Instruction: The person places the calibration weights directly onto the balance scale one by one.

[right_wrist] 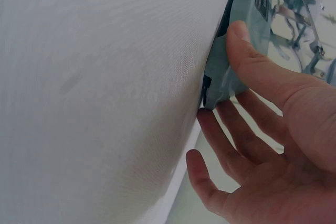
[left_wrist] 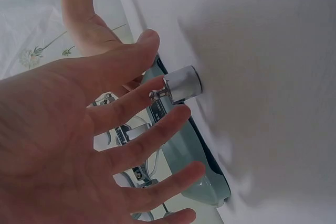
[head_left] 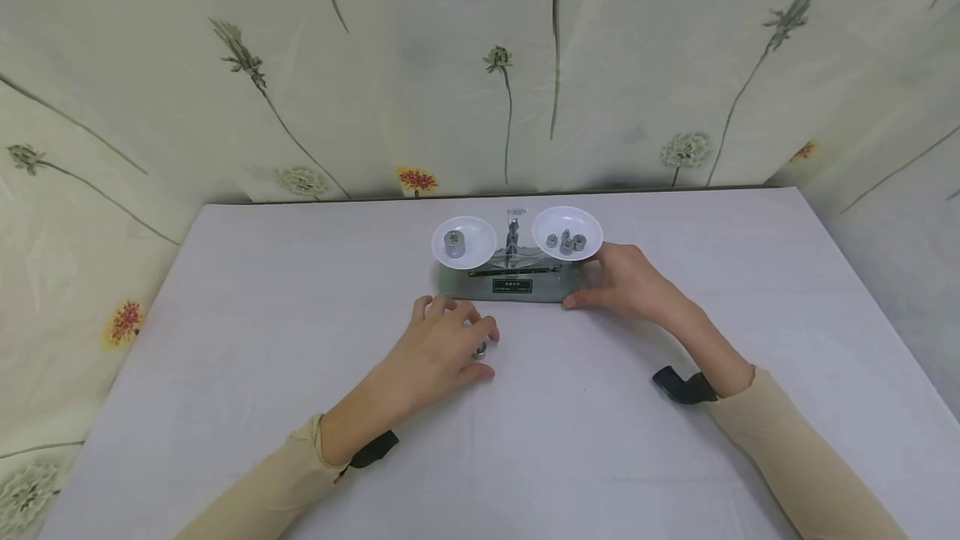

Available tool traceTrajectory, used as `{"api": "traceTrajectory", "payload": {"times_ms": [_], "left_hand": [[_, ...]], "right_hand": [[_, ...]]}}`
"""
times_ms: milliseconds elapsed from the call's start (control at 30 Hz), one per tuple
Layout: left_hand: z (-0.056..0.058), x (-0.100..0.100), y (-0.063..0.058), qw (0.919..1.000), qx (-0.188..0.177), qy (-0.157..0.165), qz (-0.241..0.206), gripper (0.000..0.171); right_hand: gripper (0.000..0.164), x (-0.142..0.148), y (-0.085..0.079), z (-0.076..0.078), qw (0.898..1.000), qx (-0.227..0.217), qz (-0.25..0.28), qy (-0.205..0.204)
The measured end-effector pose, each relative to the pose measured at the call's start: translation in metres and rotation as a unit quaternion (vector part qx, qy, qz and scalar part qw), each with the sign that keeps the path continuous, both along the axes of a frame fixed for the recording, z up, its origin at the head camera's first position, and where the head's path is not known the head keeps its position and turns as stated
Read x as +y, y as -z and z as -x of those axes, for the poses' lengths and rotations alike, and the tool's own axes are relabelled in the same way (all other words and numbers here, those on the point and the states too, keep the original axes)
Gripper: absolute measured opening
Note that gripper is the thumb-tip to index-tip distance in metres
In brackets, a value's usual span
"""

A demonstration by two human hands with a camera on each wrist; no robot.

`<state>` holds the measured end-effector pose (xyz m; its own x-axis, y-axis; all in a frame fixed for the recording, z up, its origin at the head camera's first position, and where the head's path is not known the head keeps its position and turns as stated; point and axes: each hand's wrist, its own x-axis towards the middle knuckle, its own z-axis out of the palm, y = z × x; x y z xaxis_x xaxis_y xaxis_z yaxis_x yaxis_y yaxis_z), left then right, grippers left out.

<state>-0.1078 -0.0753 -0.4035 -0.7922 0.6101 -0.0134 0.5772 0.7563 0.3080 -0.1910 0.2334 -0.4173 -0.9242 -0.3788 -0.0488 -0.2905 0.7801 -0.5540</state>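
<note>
A grey-green balance scale [head_left: 551, 286] stands toward the back of the table. My right hand [head_left: 633, 283] grips the right end of its base, thumb on the front and fingers at the end and behind. My left hand [head_left: 435, 357] is in front of the scale, its fingers spread beside a small metal weight [left_wrist: 185, 84] with a knob. In the left wrist view the thumb is apart from that weight; whether the index finger touches it I cannot tell. One larger weight [head_left: 454, 245] sits on the left pan [head_left: 482, 238]. Several smaller weights [head_left: 567, 246] sit on the right pan [head_left: 546, 227].
A white cloth covers the table [head_left: 300, 290], whose back edge runs behind the scale. Flower-printed fabric [head_left: 435, 48] hangs beyond it. Dark straps with camera mounts [head_left: 684, 386] are on both wrists.
</note>
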Motion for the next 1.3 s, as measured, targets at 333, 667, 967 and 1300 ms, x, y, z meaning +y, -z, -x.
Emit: {"api": "traceTrajectory", "payload": {"times_ms": [333, 667, 967, 1300], "left_hand": [[0.0022, 0.0010, 0.0040, 0.9999, 0.004, -0.002, 0.015, 0.030], [0.0029, 0.0028, 0.0080, 0.9998, -0.001, -0.001, 0.020, 0.028], [0.0026, 0.0049, 0.0083, 0.9999, 0.000, -0.007, 0.013, 0.021], [0.0031, 0.0066, 0.0092, 0.9998, 0.008, -0.008, 0.015, 0.017]], "right_hand": [[0.083, 0.0003, 0.0015, 0.0004, 1.000, -0.001, -0.001, 0.003], [0.084, -0.0005, 0.0016, -0.0001, 1.000, -0.004, 0.000, 0.004], [0.083, -0.0007, 0.0007, -0.0003, 1.000, 0.000, -0.004, 0.002], [0.082, -0.0003, 0.0011, 0.0004, 1.000, 0.004, -0.004, 0.001]]}}
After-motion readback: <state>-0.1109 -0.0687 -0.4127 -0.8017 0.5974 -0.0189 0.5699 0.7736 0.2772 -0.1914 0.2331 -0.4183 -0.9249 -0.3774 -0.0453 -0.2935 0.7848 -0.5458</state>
